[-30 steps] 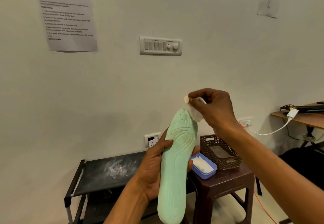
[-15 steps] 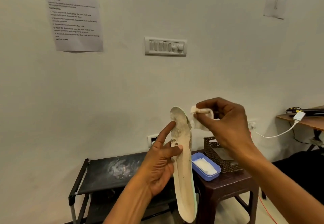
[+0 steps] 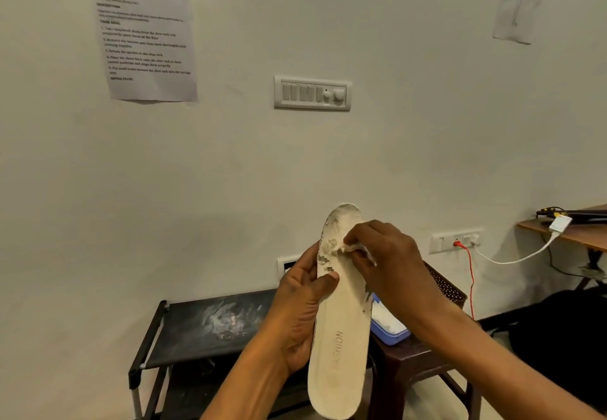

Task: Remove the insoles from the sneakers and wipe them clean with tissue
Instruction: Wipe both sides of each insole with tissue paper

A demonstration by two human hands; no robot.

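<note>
My left hand [image 3: 300, 317] holds a long cream insole [image 3: 341, 350] upright by its left edge, thumb across the front. The worn, flaking toe end points up and the printed cream face is turned to me. My right hand [image 3: 387, 265] pinches a small crumpled white tissue [image 3: 353, 248] and presses it against the insole's upper part, just below the toe. No sneakers are in view.
A black shoe rack [image 3: 210, 331] with a dusty white smear stands below left. A dark brown stool [image 3: 414, 367] carries a blue box of tissue [image 3: 391, 329] and a brown mesh basket [image 3: 446, 285]. A desk [image 3: 568, 232] with cables is at right.
The insole has turned from its green underside, through edge-on, to its cream face. My right hand has come down from above the toe and laid the tissue on that face.
</note>
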